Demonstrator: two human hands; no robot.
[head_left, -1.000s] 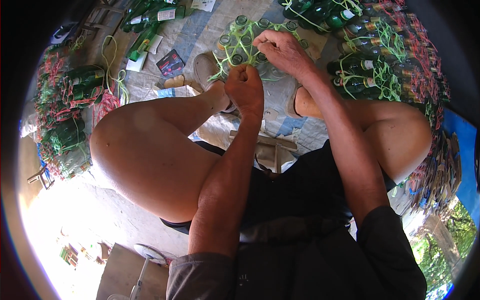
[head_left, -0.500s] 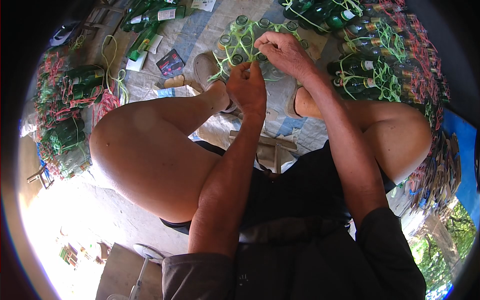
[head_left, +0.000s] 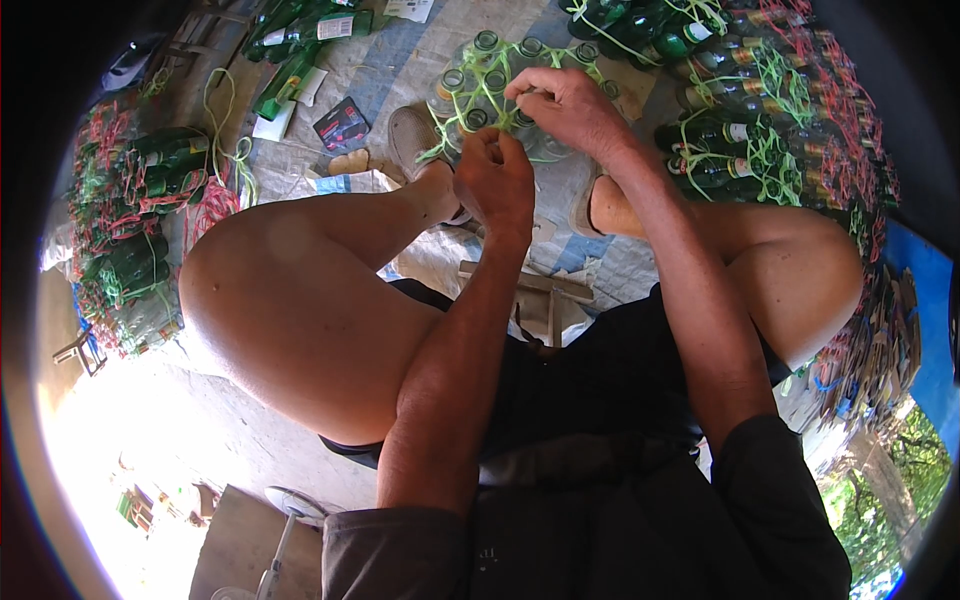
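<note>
Between my feet stands a bundle of clear glass bottles [head_left: 441, 97], upright with their open mouths facing up. Bright yellow-green plastic string [head_left: 462, 92] laces around and between the bottle necks. My left hand [head_left: 496, 185] is at the near side of the bundle, fingers bent and closed on the string by the nearest necks. From the right, my right hand [head_left: 572, 108] reaches over the bundle, thumb and forefinger pinched on the string there. It covers some of the bottles, and the exact stretch of string in the fingertips is hard to make out.
Green bottles [head_left: 300, 38] lie at the far left. More tied bottles are stacked at the left [head_left: 170, 165] and right [head_left: 720, 140], bound in green and red string. A dark card packet [head_left: 341, 125] lies by my left shoe [head_left: 412, 140]. A small wooden frame [head_left: 553, 300] is between my legs.
My left fingertips have drawn slightly down and away from the right ones, and the bundle has shifted a little. My right hand has barely moved.
</note>
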